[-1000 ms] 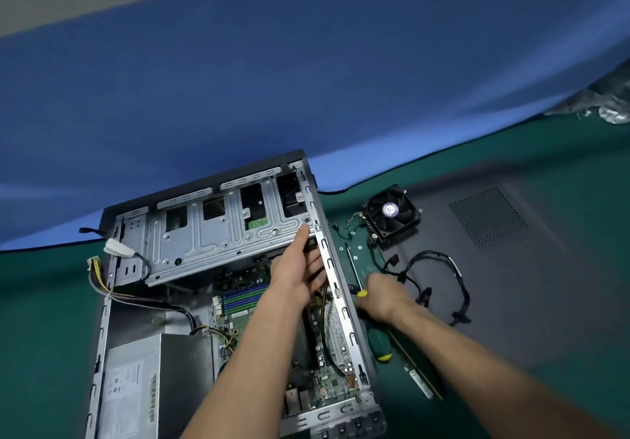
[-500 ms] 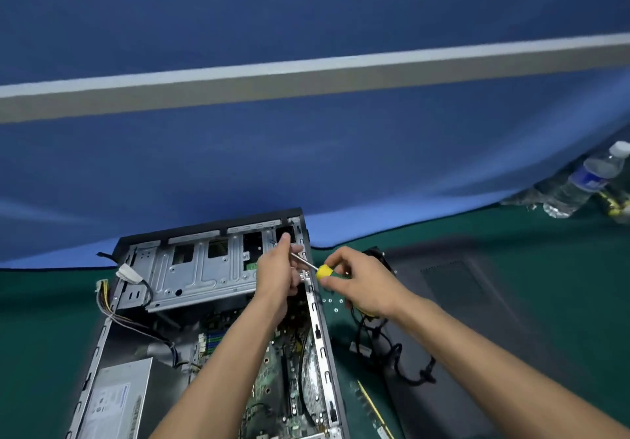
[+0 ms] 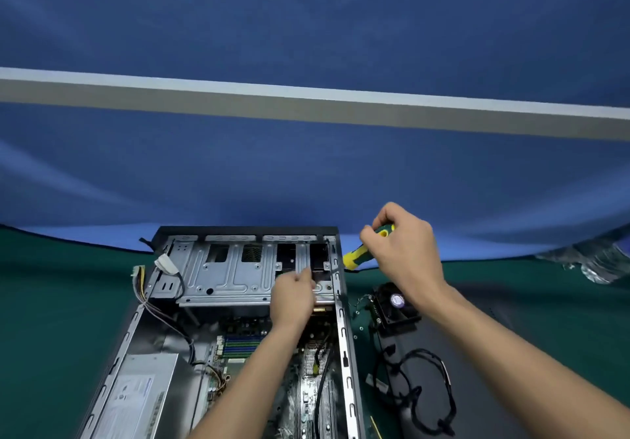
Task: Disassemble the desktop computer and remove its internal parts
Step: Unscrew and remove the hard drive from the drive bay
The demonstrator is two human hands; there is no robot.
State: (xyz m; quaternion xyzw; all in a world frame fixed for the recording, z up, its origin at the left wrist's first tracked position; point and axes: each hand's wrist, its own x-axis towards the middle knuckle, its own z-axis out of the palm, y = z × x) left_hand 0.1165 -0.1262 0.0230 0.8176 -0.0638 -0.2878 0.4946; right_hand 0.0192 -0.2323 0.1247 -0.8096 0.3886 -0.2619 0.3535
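Open computer case (image 3: 344, 329) lies on side on green desk (image 3: 58, 302), inside facing up; metal drive cage (image 3: 235, 275) at far end, motherboard (image 3: 306, 387) nearer, power supply (image 3: 136, 394) at near left; left hand (image 3: 294, 297) rests on right part of cage, fingers curled, what it pinches cannot tell; right hand (image 3: 404, 251) grips green-yellow screwdriver (image 3: 356, 256) just beside case's far right corner; cooler fan (image 3: 395, 304) and black cables (image 3: 422, 391) lie on desk right of case.
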